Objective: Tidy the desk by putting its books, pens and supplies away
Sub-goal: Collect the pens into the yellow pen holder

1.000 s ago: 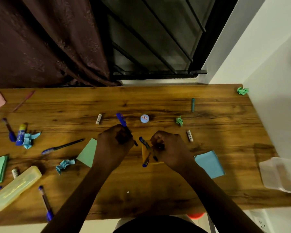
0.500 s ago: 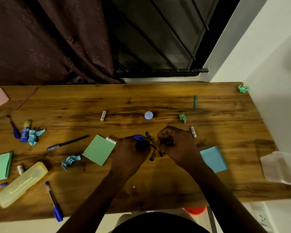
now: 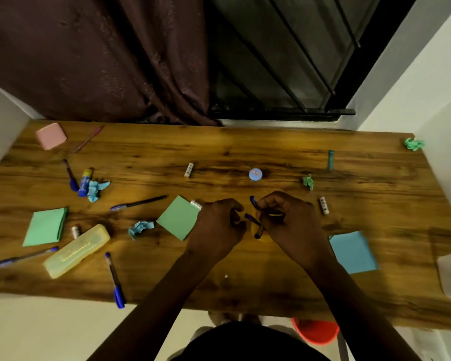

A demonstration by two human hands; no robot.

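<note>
right hand (image 3: pixel 287 222): fingers curled round a bunch of pens (image 3: pixel 257 225), held mid-counter (image 3: pixel 245 152), nearer the front edge; one blue end sticks out above the fist, a dark end below. left hand (image 3: pixel 219 225) just beside it, fingers curled toward the bunch (can't tell if they grip anything). black pen (image 3: pixel 138 203) lies left of the green pad (image 3: pixel 179 217). blue-capped pen (image 3: pixel 115 280) at the front edge, near the yellow case (image 3: pixel 76 251). blue pad (image 3: pixel 353 252) toward the right edge.

Blue pens (image 3: pixel 251 219) sit in the grip. A green pad (image 3: pixel 179 217) lies just left of it, a blue pad (image 3: pixel 353 252) right. The desk (image 3: pixel 245 152) is streaky brown.
</note>
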